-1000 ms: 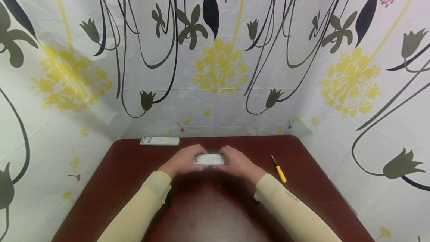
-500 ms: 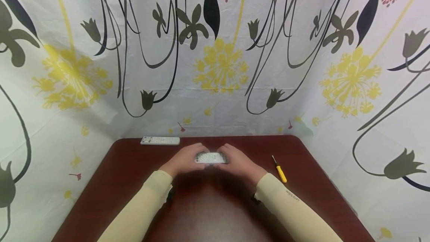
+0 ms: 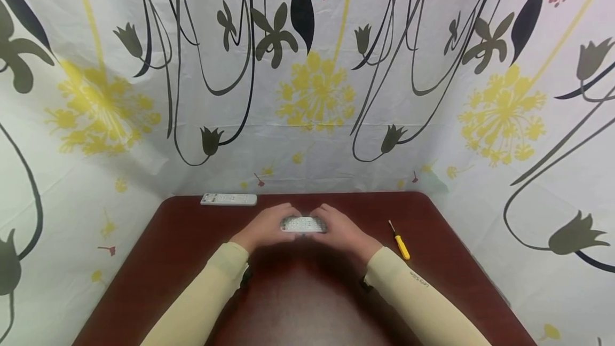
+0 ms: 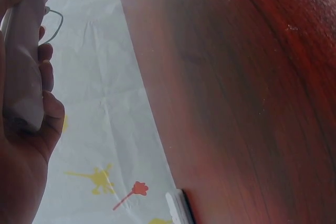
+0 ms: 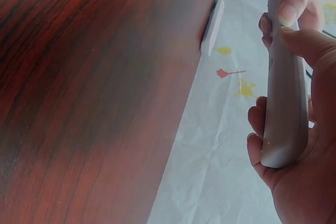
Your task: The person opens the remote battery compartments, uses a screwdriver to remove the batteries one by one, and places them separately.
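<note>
Both hands hold one small grey remote (image 3: pixel 304 224) above the middle of the dark red table (image 3: pixel 298 292), its button face turned up. My left hand (image 3: pixel 266 227) grips its left end, fingers curled round the remote's body (image 4: pixel 23 61). My right hand (image 3: pixel 340 230) grips the right end, thumb and fingers wrapped round the remote's grey shell (image 5: pixel 286 103). The remote's ends are hidden by the fingers.
A second white remote (image 3: pixel 228 199) lies at the table's far left edge, also showing as a white remote edge (image 4: pixel 178 208) and a white remote edge (image 5: pixel 211 27). A yellow-handled screwdriver (image 3: pixel 399 241) lies right of my right hand. Flowered sheeting (image 3: pixel 307 79) walls in the table.
The hands and the remote have drifted very slightly away from me; the grip is the same.
</note>
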A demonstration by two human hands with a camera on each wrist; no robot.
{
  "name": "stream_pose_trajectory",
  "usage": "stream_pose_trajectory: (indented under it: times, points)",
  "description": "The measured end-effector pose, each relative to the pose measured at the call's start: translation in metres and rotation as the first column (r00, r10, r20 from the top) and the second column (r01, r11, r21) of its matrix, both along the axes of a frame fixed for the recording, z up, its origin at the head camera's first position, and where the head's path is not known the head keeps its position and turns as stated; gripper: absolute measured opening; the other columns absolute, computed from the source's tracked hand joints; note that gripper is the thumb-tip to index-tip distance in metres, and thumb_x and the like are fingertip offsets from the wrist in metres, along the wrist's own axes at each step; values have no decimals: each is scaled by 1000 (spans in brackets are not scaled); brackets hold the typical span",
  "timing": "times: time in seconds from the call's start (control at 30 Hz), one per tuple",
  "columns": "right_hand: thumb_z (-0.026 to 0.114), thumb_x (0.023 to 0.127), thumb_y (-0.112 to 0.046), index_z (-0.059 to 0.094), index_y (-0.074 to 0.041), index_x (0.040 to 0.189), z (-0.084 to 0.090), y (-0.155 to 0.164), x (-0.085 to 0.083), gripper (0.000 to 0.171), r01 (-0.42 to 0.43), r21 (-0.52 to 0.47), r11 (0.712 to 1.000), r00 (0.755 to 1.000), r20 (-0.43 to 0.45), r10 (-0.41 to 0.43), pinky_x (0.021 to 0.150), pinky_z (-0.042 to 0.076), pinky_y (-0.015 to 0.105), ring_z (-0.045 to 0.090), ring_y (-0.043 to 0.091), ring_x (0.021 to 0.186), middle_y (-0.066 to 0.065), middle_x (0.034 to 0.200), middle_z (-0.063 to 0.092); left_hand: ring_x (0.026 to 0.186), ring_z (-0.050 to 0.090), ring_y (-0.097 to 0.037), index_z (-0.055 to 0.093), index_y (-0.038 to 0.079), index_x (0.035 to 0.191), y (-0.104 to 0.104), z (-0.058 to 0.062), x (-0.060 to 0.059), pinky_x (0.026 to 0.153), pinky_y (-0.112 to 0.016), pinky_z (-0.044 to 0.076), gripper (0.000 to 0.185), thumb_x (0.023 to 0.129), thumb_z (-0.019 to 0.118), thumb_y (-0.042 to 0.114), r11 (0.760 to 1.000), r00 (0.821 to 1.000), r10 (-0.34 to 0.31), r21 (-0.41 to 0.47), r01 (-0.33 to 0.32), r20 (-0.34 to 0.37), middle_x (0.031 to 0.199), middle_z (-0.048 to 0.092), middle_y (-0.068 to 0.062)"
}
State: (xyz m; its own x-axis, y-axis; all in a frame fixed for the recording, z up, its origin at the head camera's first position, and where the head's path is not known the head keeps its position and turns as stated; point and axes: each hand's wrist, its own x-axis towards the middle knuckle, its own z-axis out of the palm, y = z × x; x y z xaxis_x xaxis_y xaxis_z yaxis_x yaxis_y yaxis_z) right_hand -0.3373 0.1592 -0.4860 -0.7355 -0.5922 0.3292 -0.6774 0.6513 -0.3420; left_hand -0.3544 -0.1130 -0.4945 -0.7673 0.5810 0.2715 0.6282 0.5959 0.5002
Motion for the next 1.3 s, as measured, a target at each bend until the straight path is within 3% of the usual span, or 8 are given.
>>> stream_pose_trajectory:
  times: [0.57,0.9,1.3]
  points:
    - [86,98,-37,74,-14,127,3,1,3,39,5,-11,1000,1000,-6,-5,82,55,35,60,12,93,-3,112,63,94,61,-8,75,35,124,1,5,4,84,-31,54,33,96,85,48,999,999,-16,-35,15,-38,112,63,18]
    - [78,103,-50,75,-19,128,2,5,2,40,11,-4,1000,999,32,-11,83,54,33,60,10,94,-8,111,64,98,61,-6,75,36,126,2,5,5,91,-34,56,33,100,79,54,999,999,-9,-45,7,-42,113,65,19]
    - [76,104,-49,77,-20,126,1,5,-2,36,17,8,1000,998,59,-17,83,55,33,61,10,92,-11,109,65,102,62,-4,74,36,123,1,4,7,96,-34,56,28,100,80,50,999,999,-6,-54,3,-50,114,66,21]
